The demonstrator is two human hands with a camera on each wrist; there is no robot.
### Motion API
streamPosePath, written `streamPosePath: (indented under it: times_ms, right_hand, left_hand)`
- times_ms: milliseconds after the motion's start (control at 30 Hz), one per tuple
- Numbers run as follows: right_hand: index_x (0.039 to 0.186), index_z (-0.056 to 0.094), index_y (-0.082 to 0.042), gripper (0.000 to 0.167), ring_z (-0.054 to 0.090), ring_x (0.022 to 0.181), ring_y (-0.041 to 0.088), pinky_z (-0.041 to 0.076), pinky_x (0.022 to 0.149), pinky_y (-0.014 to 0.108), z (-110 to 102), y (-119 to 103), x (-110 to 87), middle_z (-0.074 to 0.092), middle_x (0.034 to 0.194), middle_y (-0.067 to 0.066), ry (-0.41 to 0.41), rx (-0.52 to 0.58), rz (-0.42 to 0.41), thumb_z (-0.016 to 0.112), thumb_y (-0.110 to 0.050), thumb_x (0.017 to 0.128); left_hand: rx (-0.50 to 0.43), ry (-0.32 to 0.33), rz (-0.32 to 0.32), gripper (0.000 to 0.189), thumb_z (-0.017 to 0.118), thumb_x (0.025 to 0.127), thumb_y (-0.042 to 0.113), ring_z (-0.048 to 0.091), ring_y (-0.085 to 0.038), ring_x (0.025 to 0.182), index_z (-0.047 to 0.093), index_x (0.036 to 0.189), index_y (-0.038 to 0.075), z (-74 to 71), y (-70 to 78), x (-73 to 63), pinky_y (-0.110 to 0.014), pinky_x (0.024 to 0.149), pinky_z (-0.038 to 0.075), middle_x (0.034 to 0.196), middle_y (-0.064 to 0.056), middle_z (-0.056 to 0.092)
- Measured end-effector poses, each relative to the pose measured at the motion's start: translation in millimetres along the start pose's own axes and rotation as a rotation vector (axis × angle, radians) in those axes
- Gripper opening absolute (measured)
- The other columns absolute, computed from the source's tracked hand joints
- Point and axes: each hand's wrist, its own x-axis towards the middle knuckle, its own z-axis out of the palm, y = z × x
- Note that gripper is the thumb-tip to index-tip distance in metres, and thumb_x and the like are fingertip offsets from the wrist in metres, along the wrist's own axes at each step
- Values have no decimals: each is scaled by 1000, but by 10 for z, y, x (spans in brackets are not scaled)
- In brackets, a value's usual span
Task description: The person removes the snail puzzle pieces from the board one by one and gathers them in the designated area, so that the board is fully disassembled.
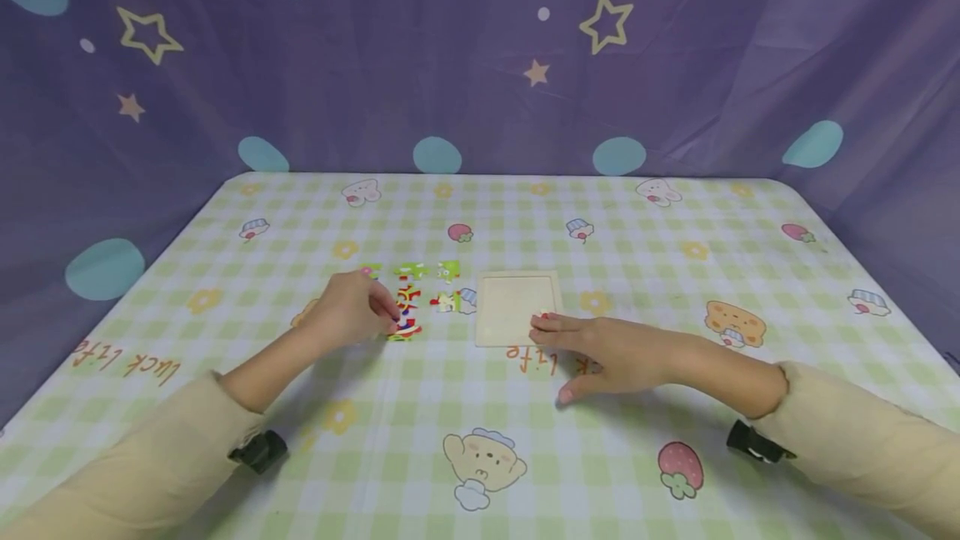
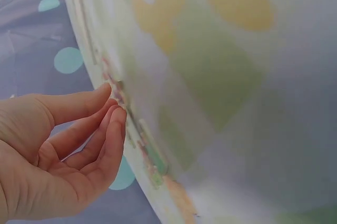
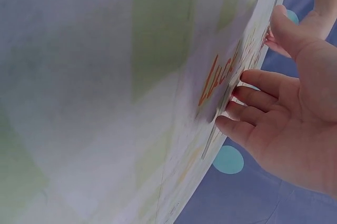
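A square pale wooden tray [image 1: 506,307] with a raised rim lies at the middle of the table. My right hand [image 1: 607,348] rests its straight fingers over the tray's near right corner, thumb spread toward the cloth. At those fingertips shows a small red-and-white bit [image 1: 545,315], mostly covered. Left of the tray, my left hand [image 1: 351,311] pinches at the edge of a colourful jigsaw piece [image 1: 407,330] with thumb and curled fingers. In the left wrist view, its thumb and fingertips [image 2: 117,109] nearly meet beside the pieces. The left hand hides part of the group.
More jigsaw pieces lie between the left hand and tray: green ones [image 1: 448,271] at the back, a red-and-yellow one [image 1: 408,298], and a red, white and green one [image 1: 447,302]. The checked tablecloth [image 1: 600,457] has printed figures. A purple curtain [image 1: 480,65] hangs behind.
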Motion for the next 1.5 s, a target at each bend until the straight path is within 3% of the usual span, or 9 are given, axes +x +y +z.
streamPosePath:
  times_ms: [167,333,567,833,1067,1300,1500]
  right_hand:
    - [150,33,-11,81,19,150,25,30,116,48,10,6,-4,21,161,4,0,3,13,61,-53,87]
    - [151,31,-13,82,16,151,22,28,117,47,13,18,-16,19,162,1,-9,15,46,63,-51,86]
    - [151,32,-14,81,17,151,22,28,117,47,28,49,-38,20,162,1,0,17,50,63,-52,86]
    - [150,34,-14,80,19,150,21,31,116,47,51,74,-57,21,161,0,25,20,28,62,-53,86]
    - [149,36,-13,79,22,149,21,33,114,46,43,84,-75,23,161,0,32,19,17,61,-54,86]
    - [150,34,-14,79,23,149,24,31,115,47,-34,184,-115,24,161,0,60,40,51,61,-54,87]
    - [149,35,-8,76,28,146,29,35,113,48,-104,300,-43,28,159,10,116,-51,46,64,-44,89]
  left_hand:
    - [-5,-6,39,9,74,81,11,63,-14,75,74,88,6,-41,80,34,-27,67,50,82,-6,72]
    - [-31,-23,75,15,75,80,11,64,-17,78,73,94,4,-7,285,102,-29,72,52,86,-8,73]
    - [-65,-87,137,18,78,78,13,63,-13,78,74,94,6,223,644,236,-24,73,50,85,-4,72]
    - [-73,-176,269,16,79,77,11,64,-9,77,74,91,5,536,937,365,-17,70,50,86,-5,73]
    - [-28,-151,309,17,80,73,5,63,-11,78,73,88,4,665,1042,386,-18,74,51,86,-6,72]
    - [-12,-135,304,18,81,71,3,60,-11,76,72,87,5,689,1060,391,-18,72,49,84,-6,71]
    - [-25,-141,291,17,81,72,6,59,-11,77,73,87,5,717,1098,406,-18,72,48,85,-6,71]
